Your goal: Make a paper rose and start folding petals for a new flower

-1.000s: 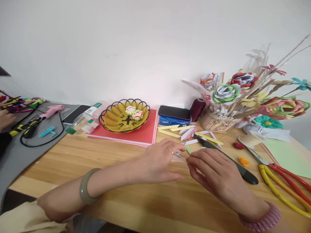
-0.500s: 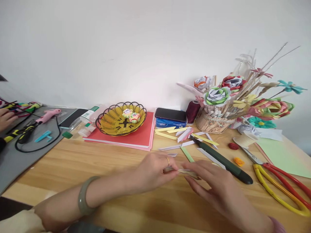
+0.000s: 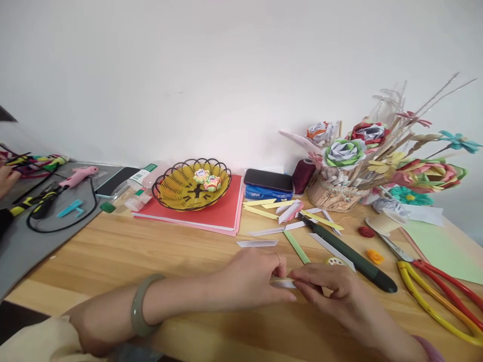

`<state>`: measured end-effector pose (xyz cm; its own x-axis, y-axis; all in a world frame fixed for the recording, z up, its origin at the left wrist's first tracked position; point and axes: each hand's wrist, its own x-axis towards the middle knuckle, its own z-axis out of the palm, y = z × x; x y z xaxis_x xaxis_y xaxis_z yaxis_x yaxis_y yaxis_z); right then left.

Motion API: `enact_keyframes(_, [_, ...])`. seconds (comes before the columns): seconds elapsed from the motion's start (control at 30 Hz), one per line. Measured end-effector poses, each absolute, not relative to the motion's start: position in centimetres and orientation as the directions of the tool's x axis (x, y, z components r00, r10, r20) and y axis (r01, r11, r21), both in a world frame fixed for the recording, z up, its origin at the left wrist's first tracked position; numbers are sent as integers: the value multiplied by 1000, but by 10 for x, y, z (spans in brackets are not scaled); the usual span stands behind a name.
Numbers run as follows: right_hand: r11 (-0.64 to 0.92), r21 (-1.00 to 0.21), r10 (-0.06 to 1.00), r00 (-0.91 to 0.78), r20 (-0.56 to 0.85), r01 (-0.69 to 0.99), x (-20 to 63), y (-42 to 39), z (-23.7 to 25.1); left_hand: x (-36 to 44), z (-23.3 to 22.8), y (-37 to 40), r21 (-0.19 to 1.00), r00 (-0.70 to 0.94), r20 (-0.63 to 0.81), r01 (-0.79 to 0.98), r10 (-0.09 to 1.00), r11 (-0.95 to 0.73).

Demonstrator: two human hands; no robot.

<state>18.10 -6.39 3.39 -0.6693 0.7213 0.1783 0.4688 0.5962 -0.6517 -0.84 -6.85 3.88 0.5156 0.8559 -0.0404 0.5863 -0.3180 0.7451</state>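
— What are the hands doing?

— The left hand (image 3: 251, 279) and the right hand (image 3: 332, 291) meet low over the wooden table (image 3: 151, 251), fingertips together, pinched on a small folded paper strip (image 3: 282, 283) held between them. It looks like several thin layers, though the strip is too small and blurred to say for sure. The left wrist wears a green bangle (image 3: 140, 305), and there is a ring on one left finger.

— And right around them?

— Just beyond the fingers lies a green paper strip (image 3: 297, 247), and left of that a white strip (image 3: 257, 244) flat on the wood. A small pale round piece (image 3: 335, 261) sits just past the right hand. A dark green knife-like tool (image 3: 349, 250) runs diagonally from the loose paper strips (image 3: 287, 211) toward the right edge.

— Farther out?

— To the right, yellow- and red-handled scissors (image 3: 441, 291), a small orange paper bud (image 3: 375, 256) and a red one (image 3: 366, 232), a spool of pale thread (image 3: 388, 219) and a light green sheet (image 3: 441, 241). Behind them, a basket of paper flowers (image 3: 339, 193) with roses and dried stems, and a dark red thread spool (image 3: 303, 176) beside it. In the middle stand a black phone on a blue tissue pack (image 3: 268, 185) and a yellow wire bowl (image 3: 191, 186) holding two little paper flowers, on red card (image 3: 222, 213).

— The left side?

— A grey mat (image 3: 22, 241) carries a pink glue gun (image 3: 79, 175), a black cable and blue clips. Another person's hand (image 3: 5, 180) shows at the far edge.
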Motion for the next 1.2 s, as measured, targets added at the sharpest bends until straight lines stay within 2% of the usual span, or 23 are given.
enact_keyframes(0.23, [570, -630, 724, -685, 81, 527, 183, -50, 41, -8, 38, -59, 621, 514, 39, 659, 857, -424])
enact_keyframes(0.33, [557, -650, 737, -668, 99, 518, 185, -39, 47, -8, 42, -46, 748, 512, 16, 564, 859, -350])
enact_keyframes(0.47, [515, -687, 772, -626, 111, 512, 181, -23, 56, -8, 46, -21, 943, 524, -102, 321, 846, -85])
enact_keyframes(0.57, [470, -733, 793, -599, 108, 491, 176, -15, 60, -10, 48, -5, 976, 524, -167, 209, 835, 64])
enact_keyframes(0.8, [410, -816, 799, -592, 106, 408, 170, -7, 54, -16, 52, 5, 981, 590, -194, 92, 784, 173])
enact_keyframes(0.93, [379, -843, 809, -579, 103, 381, 171, -6, 46, -14, 45, 2, 966, 541, -222, 234, 811, 108])
enact_keyframes(1.03, [364, -845, 838, -534, 112, 393, 171, -7, 40, -11, 41, -5, 952, 465, -159, 306, 871, 11])
enact_keyframes(1.1, [368, -840, 846, -518, 125, 399, 171, -9, 37, -10, 40, -10, 886, 413, -68, 443, 908, -135])
enact_keyframes(1.2, [387, -833, 843, -518, 145, 396, 170, -14, 35, -9, 38, -14, 780, 404, -6, 575, 915, -249])
